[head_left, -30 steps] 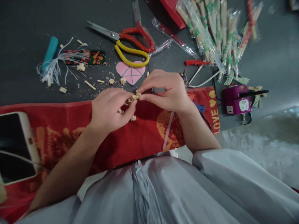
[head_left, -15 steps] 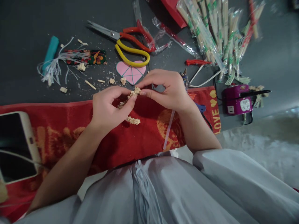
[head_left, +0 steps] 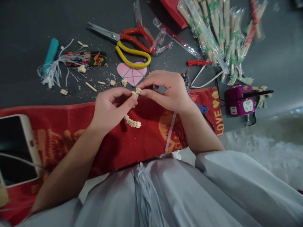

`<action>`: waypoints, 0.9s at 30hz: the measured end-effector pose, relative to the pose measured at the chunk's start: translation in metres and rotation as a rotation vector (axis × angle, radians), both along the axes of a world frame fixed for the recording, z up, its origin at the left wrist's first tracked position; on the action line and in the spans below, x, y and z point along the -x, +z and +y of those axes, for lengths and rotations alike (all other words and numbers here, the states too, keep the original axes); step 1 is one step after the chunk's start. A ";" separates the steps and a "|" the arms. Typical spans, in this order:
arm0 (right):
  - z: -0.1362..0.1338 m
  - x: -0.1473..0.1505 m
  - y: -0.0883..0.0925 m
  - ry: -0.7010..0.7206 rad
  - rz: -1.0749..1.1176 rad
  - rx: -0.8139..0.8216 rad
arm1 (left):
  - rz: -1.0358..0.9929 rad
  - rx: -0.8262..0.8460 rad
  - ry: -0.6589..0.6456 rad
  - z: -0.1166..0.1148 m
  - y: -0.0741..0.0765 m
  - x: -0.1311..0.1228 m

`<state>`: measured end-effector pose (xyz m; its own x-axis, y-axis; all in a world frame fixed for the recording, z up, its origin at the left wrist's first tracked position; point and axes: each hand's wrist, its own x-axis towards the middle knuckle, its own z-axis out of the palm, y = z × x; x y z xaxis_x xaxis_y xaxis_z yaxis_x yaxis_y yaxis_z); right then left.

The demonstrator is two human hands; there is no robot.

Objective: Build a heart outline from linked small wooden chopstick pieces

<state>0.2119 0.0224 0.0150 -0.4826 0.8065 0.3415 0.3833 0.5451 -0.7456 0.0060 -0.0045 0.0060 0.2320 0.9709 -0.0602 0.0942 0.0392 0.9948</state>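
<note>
Counter (head_left: 21, 25) contents: one pair of scissors (head_left: 115, 36), one pink heart (head_left: 132, 75) partly under the yellow handle, two flower-shaped pieces (head_left: 124, 82) near the heart, two loose sticks (head_left: 91, 86) left of them, one purple power block (head_left: 240, 100). Wrapped chopsticks (head_left: 221, 28) overlap and cannot be counted. One phone (head_left: 16, 151) lies on the red cloth (head_left: 146, 142). Above this cloth, the left hand (head_left: 110, 108) pinches pale wooden pieces (head_left: 136, 92) between thumb and fingers; the right hand's (head_left: 170, 90) thumb and forefinger close on their far end. One curved strand (head_left: 132, 122) extends below the left hand; any joint is hidden.
</note>
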 end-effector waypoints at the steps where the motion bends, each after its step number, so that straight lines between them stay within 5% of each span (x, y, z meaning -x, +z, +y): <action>1: 0.000 0.000 0.000 0.001 0.000 -0.002 | -0.023 0.018 0.000 0.000 0.000 0.000; 10: -0.001 -0.001 -0.002 -0.045 0.019 -0.020 | -0.233 0.412 -0.036 0.005 0.010 0.000; 15: -0.002 0.000 0.000 -0.057 0.031 0.038 | -0.192 0.438 -0.066 0.006 0.011 -0.001; 20: -0.002 -0.001 0.005 -0.059 0.066 0.154 | -0.143 0.239 -0.021 0.001 0.005 -0.002; 27: -0.002 -0.004 0.008 0.021 0.122 0.185 | 0.368 -0.363 0.021 -0.008 0.016 0.002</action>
<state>0.2162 0.0207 0.0232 -0.4640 0.8512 0.2453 0.2741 0.4013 -0.8740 0.0038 -0.0129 0.0218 0.2391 0.9486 0.2073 0.4431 -0.2965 0.8460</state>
